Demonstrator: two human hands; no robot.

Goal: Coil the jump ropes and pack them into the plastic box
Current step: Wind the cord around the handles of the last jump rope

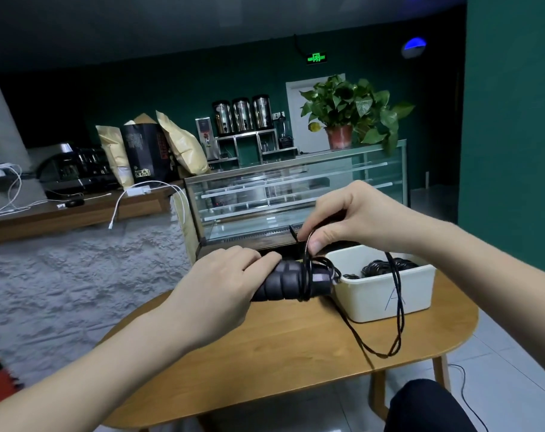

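Note:
My left hand [224,282] grips the black ribbed handles [291,280] of a jump rope, held level above the wooden table [265,363]. A few turns of thin black rope wrap the handles. My right hand [349,216] pinches the black rope [395,322] just above the handles. From that hand the rope hangs in a long loop down onto the table in front of the white plastic box [386,297]. The box stands at the table's right side, marked with an A, and holds a coiled black rope [378,267].
A glass display case [296,194] stands right behind the table. A grey textured counter wall [78,269] fills the left. A potted plant [349,113] sits on the case. My knee [427,406] shows at lower right, over a tiled floor with a thin cable.

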